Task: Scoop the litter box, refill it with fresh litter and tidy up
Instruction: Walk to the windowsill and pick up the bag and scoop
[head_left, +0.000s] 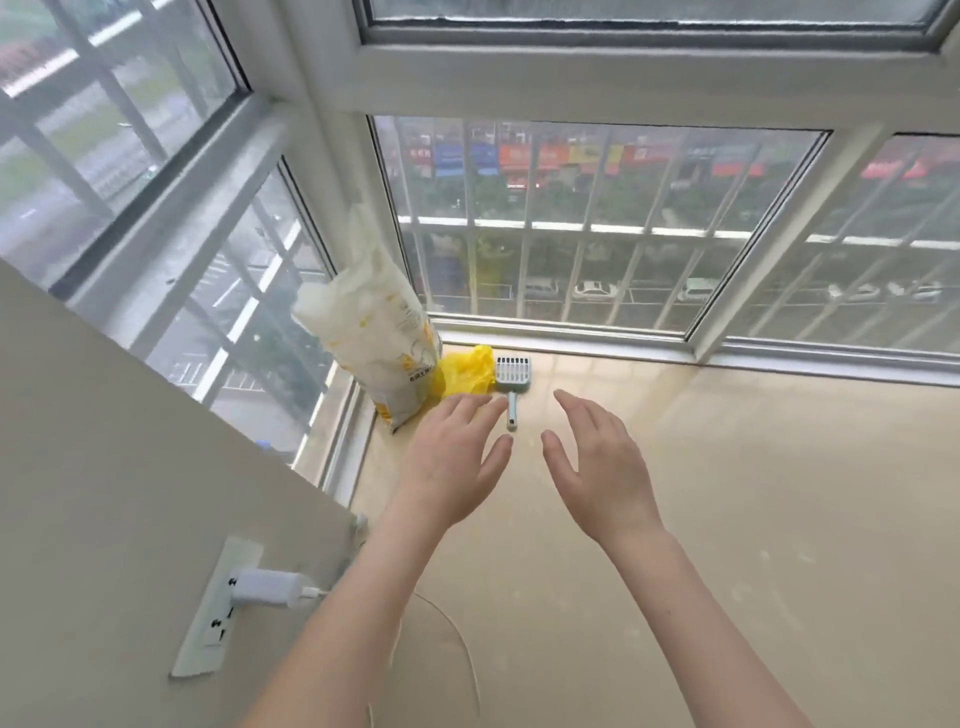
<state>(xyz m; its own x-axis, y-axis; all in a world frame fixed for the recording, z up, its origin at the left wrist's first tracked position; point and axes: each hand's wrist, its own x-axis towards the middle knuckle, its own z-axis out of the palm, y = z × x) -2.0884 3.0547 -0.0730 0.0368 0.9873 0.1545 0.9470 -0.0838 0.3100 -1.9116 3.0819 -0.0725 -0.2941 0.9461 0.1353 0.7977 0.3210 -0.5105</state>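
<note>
Since no litter box shows anywhere on the beige floor, the job looks to be at its very start: gathering the supplies from the corner under the windows. Farthest left, on the cream wall, a white charger sits plugged into a pale green socket plate, its thin white cable trailing across the floor. Beyond it, leaning in the window corner, stands a tall white plastic litter bag with yellow print, its top crumpled and apparently open. Just right of the bag's foot lies a crumpled yellow plastic bag, and touching or nearly touching that, a pale blue-green slotted plastic scoop lies flat with its handle pointing toward the person.

The left hand hovers above the yellow bag, fingers straight and spread, holding nothing. The right hand hangs just right of the scoop's handle, equally loose and empty.

Next, I judge, comes a reach down: one hand closing round the scoop handle, the other taking the yellow bag or the litter bag, which will want a grip low on its body to stay upright.
</note>
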